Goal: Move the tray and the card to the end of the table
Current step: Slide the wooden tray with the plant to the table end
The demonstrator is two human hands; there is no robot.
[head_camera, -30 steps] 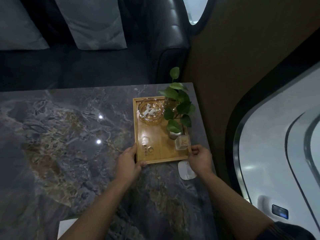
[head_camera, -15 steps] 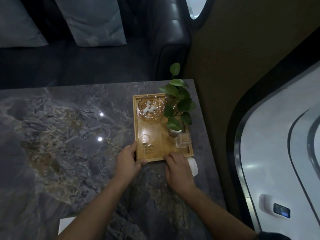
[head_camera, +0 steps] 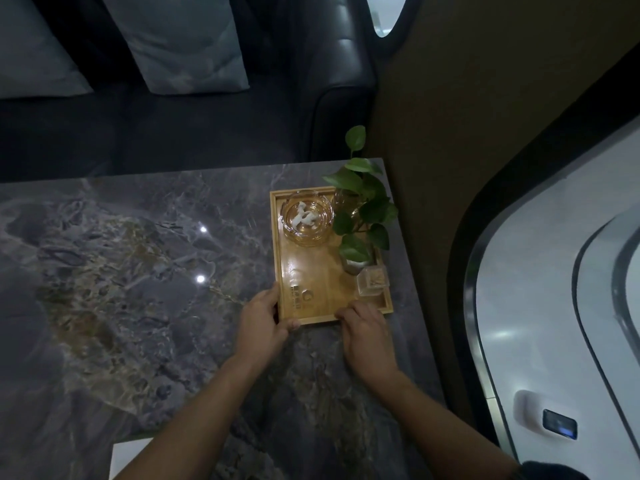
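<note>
Already the wooden tray (head_camera: pixel 329 271) sat near the table's (head_camera: pixel 138 271) far right corner, its long axis running away from the person. The left hand (head_camera: pixel 263 323) clasped the near-left corner; the right hand (head_camera: pixel 369 332) lay flat just below the near edge, probably covering the card, which could not be seen.

Both bare forearms reach forward from the lower edge, converging slightly. Left hand (head_camera: pixel 263 323) curled, fingers along the outer side, thumb tucked under at the near corner of what it grips. Right hand (head_camera: pixel 369 332) palm-down, knuckles up, fingers flat and pressed forward; dark sleeve at elbow.
</note>
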